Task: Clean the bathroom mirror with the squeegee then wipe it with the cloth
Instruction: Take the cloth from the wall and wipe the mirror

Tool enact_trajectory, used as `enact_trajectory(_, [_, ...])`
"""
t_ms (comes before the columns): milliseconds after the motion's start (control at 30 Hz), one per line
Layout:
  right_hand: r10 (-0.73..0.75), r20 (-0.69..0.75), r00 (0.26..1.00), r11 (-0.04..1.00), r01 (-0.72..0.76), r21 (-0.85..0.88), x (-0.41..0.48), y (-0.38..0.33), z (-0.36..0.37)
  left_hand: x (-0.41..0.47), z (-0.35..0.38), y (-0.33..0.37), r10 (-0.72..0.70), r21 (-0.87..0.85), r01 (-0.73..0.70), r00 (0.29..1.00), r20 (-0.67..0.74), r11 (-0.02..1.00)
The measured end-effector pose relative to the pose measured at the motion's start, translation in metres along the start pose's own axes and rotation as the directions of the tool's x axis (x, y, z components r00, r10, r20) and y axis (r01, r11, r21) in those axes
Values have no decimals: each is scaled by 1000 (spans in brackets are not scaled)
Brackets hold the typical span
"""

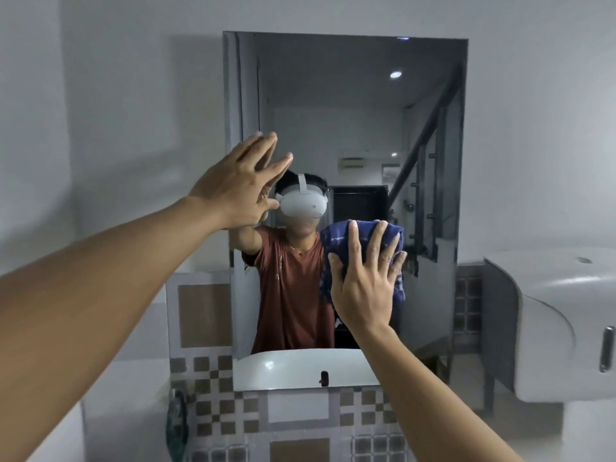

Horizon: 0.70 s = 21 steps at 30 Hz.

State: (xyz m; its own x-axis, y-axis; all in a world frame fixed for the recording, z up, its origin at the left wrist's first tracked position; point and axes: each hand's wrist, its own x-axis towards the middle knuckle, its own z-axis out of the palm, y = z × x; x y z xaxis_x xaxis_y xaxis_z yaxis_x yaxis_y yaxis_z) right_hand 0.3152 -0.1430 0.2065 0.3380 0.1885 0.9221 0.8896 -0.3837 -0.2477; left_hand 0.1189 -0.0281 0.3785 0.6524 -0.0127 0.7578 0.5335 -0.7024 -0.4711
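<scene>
The rectangular bathroom mirror (343,105) hangs on the wall straight ahead. A blue checked cloth (336,243) is pressed flat against its lower right part under my right hand (363,281), fingers spread over it. My left hand (240,185) rests flat on the glass near the mirror's left edge, fingers apart, holding nothing. The mirror reflects a person in a rust-red shirt and a white headset. No squeegee is in view.
A white paper dispenser (550,328) juts from the wall at the right, close to the mirror's lower corner. Checkered brown and grey tiles (213,388) run below the mirror. A dark green object (176,418) hangs at the lower left.
</scene>
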Motion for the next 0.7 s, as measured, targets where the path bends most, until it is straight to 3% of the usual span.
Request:
enact_trajectory(133, [-185, 11, 983, 983, 185, -17, -1, -41, 9, 2, -5, -3, 1, 12, -1, 1000, 6, 1000])
enact_trajectory(333, [-342, 34, 939, 939, 343, -15, -6, -85, 25, 5, -9, -5, 9, 19, -9, 1000, 22, 1000])
enact_trajectory(500, [-554, 101, 827, 830, 558, -16, -19, -95, 38, 5, -10, -5, 10, 19, -10, 1000, 23, 1000])
enact_trajectory(700, [-683, 190, 706, 715, 699, -27, -29, -82, 38, 3, -7, -1, -2, 12, 1, 1000, 15, 1000])
